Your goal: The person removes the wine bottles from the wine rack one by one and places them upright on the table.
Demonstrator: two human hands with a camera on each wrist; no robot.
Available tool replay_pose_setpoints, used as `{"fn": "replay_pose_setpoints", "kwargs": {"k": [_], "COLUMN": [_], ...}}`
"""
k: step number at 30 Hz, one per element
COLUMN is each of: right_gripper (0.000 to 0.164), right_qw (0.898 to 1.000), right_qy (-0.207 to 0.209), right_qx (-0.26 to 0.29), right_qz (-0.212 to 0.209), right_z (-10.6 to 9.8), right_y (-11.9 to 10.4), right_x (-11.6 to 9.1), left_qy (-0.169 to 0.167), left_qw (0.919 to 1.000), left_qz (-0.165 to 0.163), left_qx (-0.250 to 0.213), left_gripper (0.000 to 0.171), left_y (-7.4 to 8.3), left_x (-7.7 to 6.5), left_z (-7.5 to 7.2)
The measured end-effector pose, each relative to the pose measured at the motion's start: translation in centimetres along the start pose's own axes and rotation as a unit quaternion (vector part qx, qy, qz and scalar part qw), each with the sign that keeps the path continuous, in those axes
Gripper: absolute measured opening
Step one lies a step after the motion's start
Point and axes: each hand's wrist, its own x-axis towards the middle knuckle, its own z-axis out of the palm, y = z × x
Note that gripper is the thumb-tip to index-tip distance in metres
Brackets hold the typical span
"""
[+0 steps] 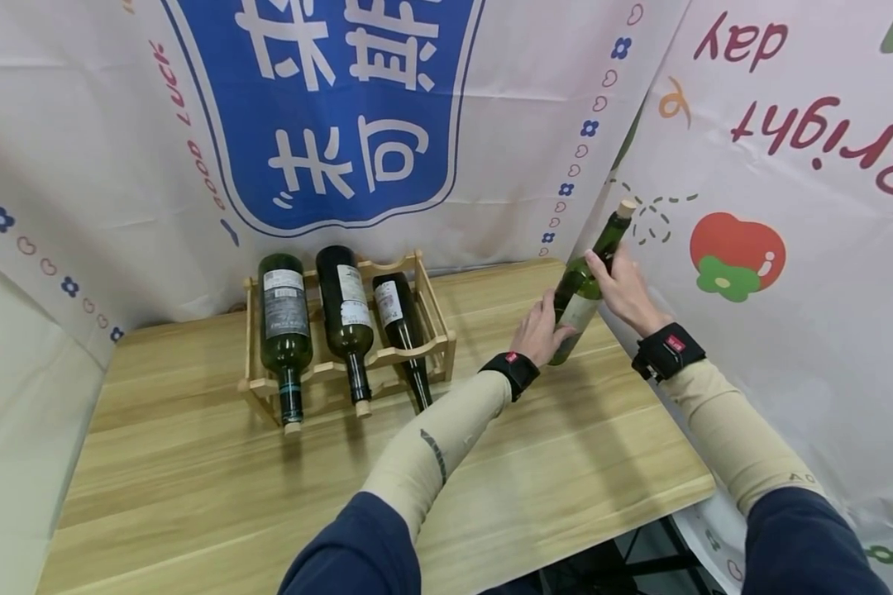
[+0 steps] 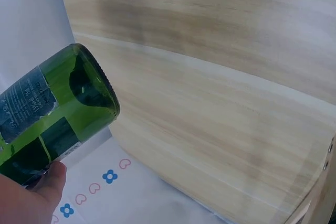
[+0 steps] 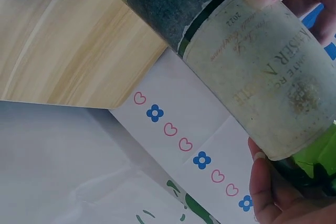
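Both hands hold a green wine bottle (image 1: 580, 312) tilted above the table's right end, its corked neck pointing up and away. My left hand (image 1: 540, 329) grips the lower body, and my right hand (image 1: 627, 287) grips it near the shoulder. In the left wrist view the bottle's base (image 2: 94, 85) faces the tabletop, with the left thumb against the glass. The right wrist view shows a worn pale label (image 3: 257, 72) beside a dark one. Fingers of both hands appear around the bottle there; part of each grip is hidden.
A wooden bottle rack (image 1: 446, 340) stands at the back of the wooden table (image 1: 193, 487). Three bottles lie in it: a green one (image 1: 286, 314), a dark one (image 1: 346, 310) and a slimmer one (image 1: 398, 318). Printed cloth (image 1: 513, 124) hangs behind and to the right.
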Motion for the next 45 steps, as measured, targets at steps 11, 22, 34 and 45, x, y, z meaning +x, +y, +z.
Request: {"fn": "replay_pose_setpoints", "kwargs": {"k": [11,22,34,45], "right_gripper": [0.057,0.064,0.065,0.063], "right_qw": [0.999,0.999,0.999,1.000], "right_qy": [0.003,0.008,0.000,-0.011], "right_qx": [0.015,0.011,0.000,-0.002], "right_qz": [-0.040,-0.036,-0.046,-0.029], "right_z": [1.8,3.9,4.7,5.1], "right_y": [1.2,2.5,2.9,3.4], "right_x": [-0.4,-1.3,-1.4,-1.6], "left_qy": [0.013,0.013,0.019,0.010], "left_qw": [0.9997,0.9991,0.9987,0.9980], "left_qz": [-0.019,-0.038,-0.046,-0.060], "left_qx": [-0.007,-0.014,-0.015,-0.018], "left_gripper": [0.068,0.063,0.060,0.059], "left_y": [-1.0,-2.0,-2.8,-3.2], "left_x": [0.4,-0.1,0.1,0.2], "left_z": [2.1,3.4,4.0,4.7]}}
